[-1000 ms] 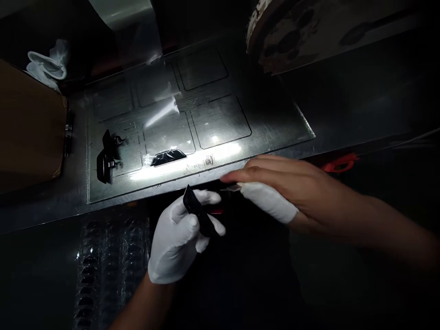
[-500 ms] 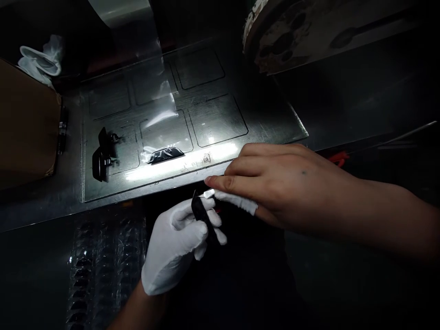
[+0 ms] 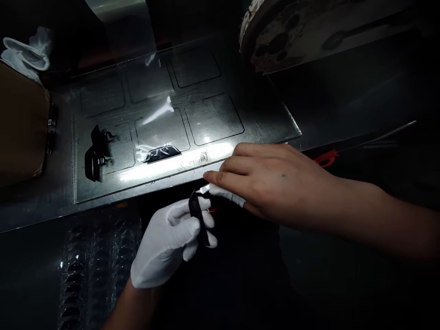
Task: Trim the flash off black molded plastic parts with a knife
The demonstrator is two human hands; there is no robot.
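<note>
In a white glove, my left hand (image 3: 165, 245) grips a slim black piece (image 3: 197, 213) with a narrow trapezoid outline, held upright between thumb and fingers. My right hand (image 3: 264, 178) is bare except for a white cloth cover on the thumb. Its fingers close on a small pale pointed tool (image 3: 204, 189), whose tip meets or nearly meets the black piece's upper end. Most of that tool is hidden by the fingers. Behind the hands, a similar black piece (image 3: 162, 153) lies in clear film on the metal plate (image 3: 213, 114).
Black hooked parts (image 3: 93, 158) stand on the plate's left. A cardboard box (image 3: 22, 128) and a marker (image 3: 51, 128) sit farther left. Lower left, a clear tray (image 3: 91, 270) holds several black pieces. A large disc (image 3: 275, 41) is at upper right; a red-handled tool (image 3: 326, 158) lies beyond my wrist.
The view has shifted slightly, moving the scene left. The pale tool's tip has come closer to the black piece's top. Both hands keep their grips.
</note>
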